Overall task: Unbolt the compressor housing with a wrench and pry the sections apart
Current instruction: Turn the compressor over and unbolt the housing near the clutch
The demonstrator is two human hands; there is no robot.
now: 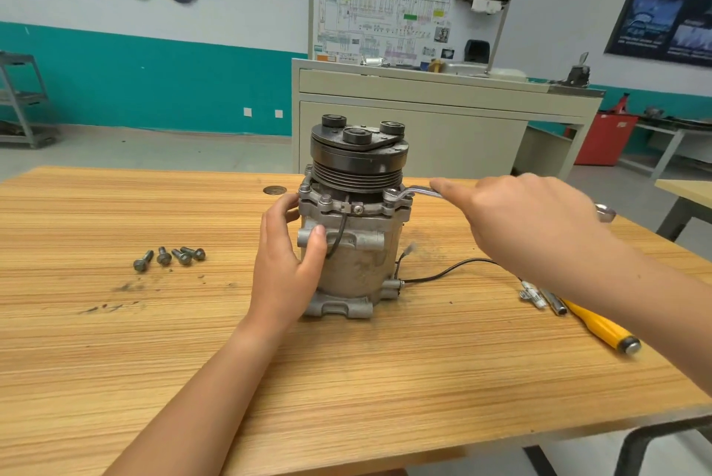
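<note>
I steady compressor (358,244), left hand (285,263) wrapped on its left flank; right hand (520,221) grips wrench (420,191), ring on compressor's right flange bolt (391,193), handle running rightward.

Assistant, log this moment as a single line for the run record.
left hand steadies compressor | right hand holds wrench on housing bolt | four bolts loose on table | screwdriver untouched

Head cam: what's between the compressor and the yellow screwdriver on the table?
Head view: a black wire runs from the compressor across the table toward a white connector beside the screwdriver. Otherwise bare wood.
</note>
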